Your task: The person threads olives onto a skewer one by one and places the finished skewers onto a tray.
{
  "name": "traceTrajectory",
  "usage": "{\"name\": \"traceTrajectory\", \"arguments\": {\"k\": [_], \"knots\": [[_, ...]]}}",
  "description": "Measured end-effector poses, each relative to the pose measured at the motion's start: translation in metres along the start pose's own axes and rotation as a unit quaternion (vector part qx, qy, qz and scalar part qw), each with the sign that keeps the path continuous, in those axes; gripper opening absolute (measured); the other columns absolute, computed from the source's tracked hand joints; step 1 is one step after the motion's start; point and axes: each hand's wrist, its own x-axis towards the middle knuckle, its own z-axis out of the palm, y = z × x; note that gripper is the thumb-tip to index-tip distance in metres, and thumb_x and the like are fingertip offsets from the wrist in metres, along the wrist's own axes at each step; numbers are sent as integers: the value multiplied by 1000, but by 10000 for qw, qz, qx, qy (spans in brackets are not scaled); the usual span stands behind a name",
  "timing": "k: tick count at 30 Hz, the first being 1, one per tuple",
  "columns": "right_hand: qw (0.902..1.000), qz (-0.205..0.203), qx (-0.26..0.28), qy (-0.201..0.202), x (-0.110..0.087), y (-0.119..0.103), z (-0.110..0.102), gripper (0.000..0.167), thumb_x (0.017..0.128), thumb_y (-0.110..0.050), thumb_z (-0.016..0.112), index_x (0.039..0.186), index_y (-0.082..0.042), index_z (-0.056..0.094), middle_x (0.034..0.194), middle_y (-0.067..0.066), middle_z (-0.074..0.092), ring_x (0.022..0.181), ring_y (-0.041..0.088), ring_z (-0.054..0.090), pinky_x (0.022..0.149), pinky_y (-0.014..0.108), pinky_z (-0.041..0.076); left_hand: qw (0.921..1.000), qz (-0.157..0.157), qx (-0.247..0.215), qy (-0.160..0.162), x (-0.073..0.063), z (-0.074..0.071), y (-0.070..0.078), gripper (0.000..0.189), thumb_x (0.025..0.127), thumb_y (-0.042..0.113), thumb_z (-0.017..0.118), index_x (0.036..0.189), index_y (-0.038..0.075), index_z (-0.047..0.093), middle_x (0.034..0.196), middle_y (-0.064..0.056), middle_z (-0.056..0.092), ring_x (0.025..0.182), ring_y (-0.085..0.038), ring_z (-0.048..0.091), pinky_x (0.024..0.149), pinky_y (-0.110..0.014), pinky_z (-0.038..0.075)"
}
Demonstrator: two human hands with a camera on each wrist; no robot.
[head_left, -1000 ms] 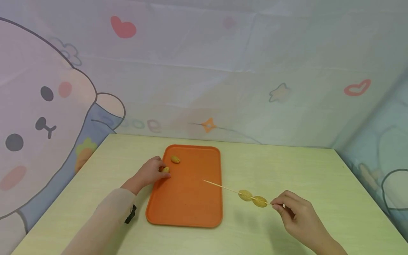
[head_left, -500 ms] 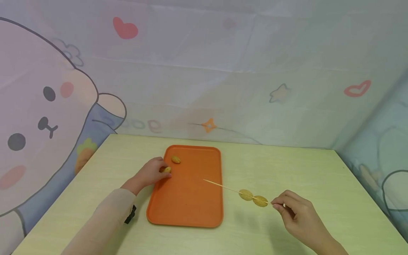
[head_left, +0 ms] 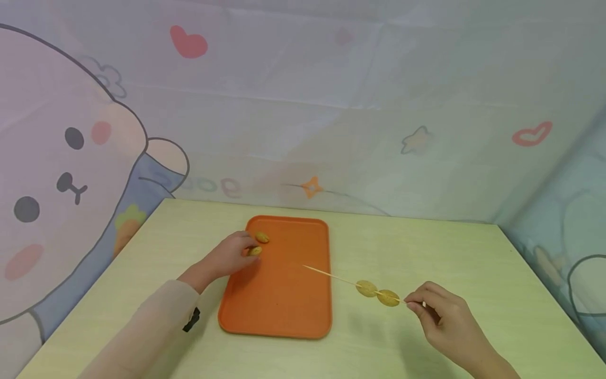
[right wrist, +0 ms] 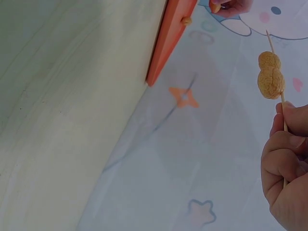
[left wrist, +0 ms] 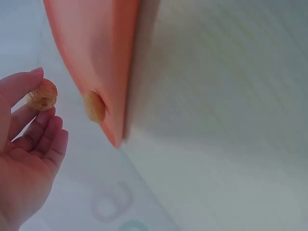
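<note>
My left hand [head_left: 231, 256] pinches a small golden-brown, fried-looking ball [left wrist: 44, 95] between thumb and fingers, over the left edge of the orange tray [head_left: 279, 300]. A second ball [head_left: 262, 237] lies in the tray's far left corner. To the right of the tray, my right hand [head_left: 445, 318] holds the blunt end of a thin wooden skewer [head_left: 326, 274]. Two similar balls, a nearer one [head_left: 389, 298] and a farther one [head_left: 366, 288], are threaded on it, touching each other close to my fingers. The skewer's bare tip points left over the tray.
The tray lies on a pale wooden table [head_left: 426, 252]. A printed cloth backdrop [head_left: 303, 105] hangs behind it and at both sides. Near my left wrist a black strap-like piece [head_left: 191, 320] shows below the sleeve.
My left hand has lifted the ball off the tray and shifted slightly right with it. The right hand and the skewer stay almost where they were.
</note>
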Motion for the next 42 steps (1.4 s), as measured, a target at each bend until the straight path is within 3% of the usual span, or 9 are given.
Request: {"name": "traceTrajectory", "arguments": {"k": [2,5,9,15,20,23,27,30,42], "knots": [[10000,-21,-26,2,0,0,-1,39,69,19,73,87,-15,67,83,-10,56,56,-6,36,49,7,33,10000,78,-32,-1,-2,-2,5,7,87,10,71,90,4,67,86,-4,54,79,-22,48,72,-34,42],[10000,-31,-41,-2,0,0,-2,37,71,18,73,87,-15,67,83,-10,56,56,-6,36,49,7,33,9996,219,-158,45,-5,-5,15,10,88,6,68,97,0,69,100,-12,61,93,-28,55,82,-38,49],[10000,-62,8,-9,0,0,-2,37,72,17,73,88,-16,67,83,-10,56,56,-6,36,49,7,33,9986,382,-359,111,-7,-6,27,18,88,4,67,104,-5,69,118,-19,59,108,-34,56,91,-44,50],[9998,-156,109,15,-1,1,-1,35,73,15,73,89,-15,67,82,-9,56,56,-5,36,49,7,32,9970,534,-546,122,-11,-7,38,15,86,1,68,100,-3,69,111,-14,58,105,-30,57,89,-40,52],[9996,-212,178,3,-2,1,0,35,73,16,73,89,-15,67,82,-9,56,56,-5,37,49,8,32,9961,625,-616,74,-15,-7,47,16,85,0,69,101,-1,69,94,-2,55,114,-33,55,90,-39,51],[9995,-236,220,-23,-2,0,1,34,74,15,73,89,-15,67,82,-9,56,57,-5,37,49,7,32,9961,656,-592,29,-19,-6,53,17,84,1,70,102,0,70,90,1,53,111,-31,57,88,-37,52],[9993,-232,268,-83,-3,-1,3,31,76,13,72,89,-15,67,82,-9,56,57,-5,37,49,7,33,9950,727,-683,-103,-24,-3,60,17,85,1,70,102,0,70,89,2,52,89,-19,57,80,-33,53],[9990,-297,317,-109,-5,-1,5,27,79,10,72,90,-14,67,83,-9,56,57,-5,37,49,7,33,9930,859,-789,-164,-28,0,65,17,84,-1,69,102,-1,70,88,3,50,82,-14,52,76,-32,52],[9968,-493,561,-287,-10,-2,15,17,87,3,66,89,-14,66,83,-8,56,58,-5,37,50,6,33,9877,1171,-964,-391,-43,11,76,18,83,-4,68,101,-1,70,89,3,48,83,-10,50,75,-27,51]]}}
